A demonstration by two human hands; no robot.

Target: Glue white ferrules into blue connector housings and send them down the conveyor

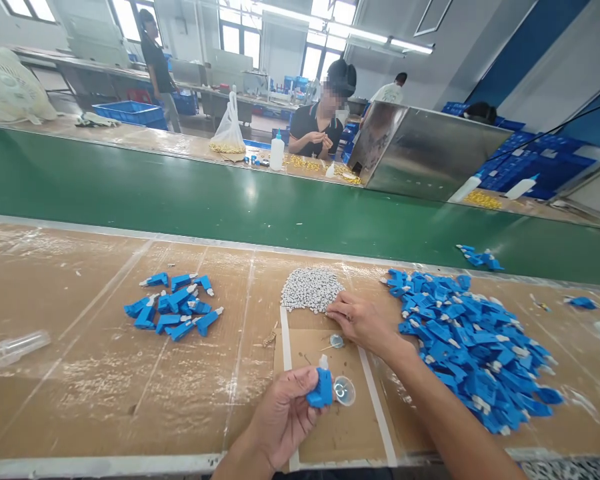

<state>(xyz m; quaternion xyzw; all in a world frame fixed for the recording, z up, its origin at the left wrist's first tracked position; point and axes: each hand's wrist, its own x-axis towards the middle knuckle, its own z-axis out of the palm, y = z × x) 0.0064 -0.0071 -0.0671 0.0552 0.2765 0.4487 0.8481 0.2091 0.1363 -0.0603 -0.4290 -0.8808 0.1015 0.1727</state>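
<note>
I held a blue connector [322,389] upright in my left hand [285,413], fingers curled round its body and thumb pressed on its side, its white tip pointing up. It sat low over the bench, just beside a small clear dish [345,391]. My right hand [360,321] reached forward, palm down, fingertips bent onto the near edge of a heap of small white caps [310,289]; whether it had pinched one I could not tell. A second small dish [337,341] lay between my hands.

To my right lay a big pile of blue connectors [475,347], close by my right forearm. To my left, well apart, lay a smaller group of connectors [173,308] with white tips fitted. A clear bottle [15,347] lay on its side at the far left.

The bench [80,373] was brown board under shiny tape, scuffed with white marks, with pale tape strips framing the patch I worked over. Beyond it ran a green conveyor belt [180,193], carrying a few loose connectors [477,257] at the right. Across the belt a seated person [320,123] worked with both hands raised, near a white bottle [277,152] and a plastic bag [229,133]. A fan [10,87] stood far left, blue crates [530,163] far right, under bright ceiling lights.
</note>
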